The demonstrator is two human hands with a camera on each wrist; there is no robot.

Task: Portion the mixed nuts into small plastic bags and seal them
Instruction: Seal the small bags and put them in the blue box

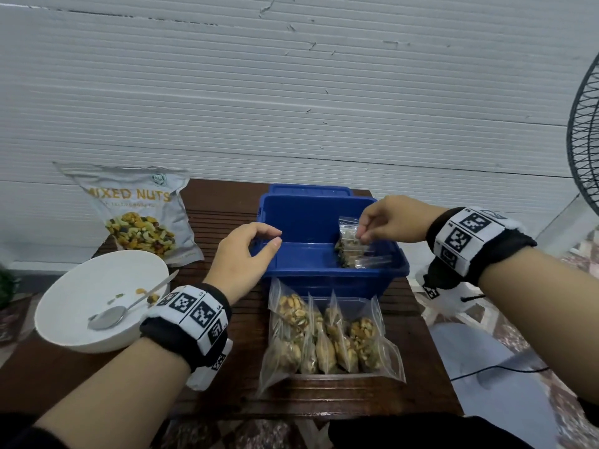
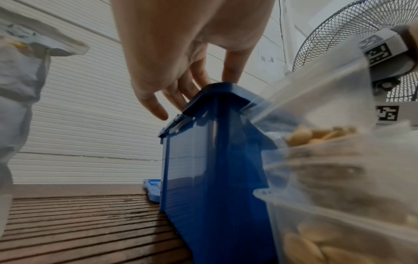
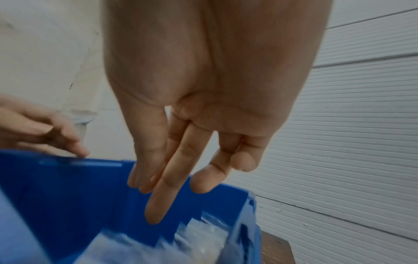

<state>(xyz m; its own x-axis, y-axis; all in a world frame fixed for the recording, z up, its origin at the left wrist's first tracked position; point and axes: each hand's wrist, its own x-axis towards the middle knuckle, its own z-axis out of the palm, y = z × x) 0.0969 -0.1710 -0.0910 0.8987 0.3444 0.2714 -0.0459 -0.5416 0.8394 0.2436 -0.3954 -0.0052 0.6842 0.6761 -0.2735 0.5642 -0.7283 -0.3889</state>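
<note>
Blue bin (image 1: pixel 324 222) stands on the wooden surface (image 1: pixel 227 222), its lid (image 1: pixel 309 189) behind; one nut pouch (image 1: pixel 139 212) and one white bowl (image 1: pixel 97 299) with one spoon (image 1: pixel 110 317) to the left; a fan (image 1: pixel 583 140) is cut off at right. Filled small bags (image 1: pixel 327 335) crowd before the bin; overlapping, count uncertain. Right hand (image 1: pixel 389 218) is over the bin beside a bag (image 1: pixel 351 244) standing inside it; whether its grip is pinching the bag cannot be told. Left hand (image 1: pixel 243 257), grip loosely curled and empty, hovers at the bin's rim.

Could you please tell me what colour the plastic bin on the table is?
The bin is solid blue, seen best in the head view.
</note>
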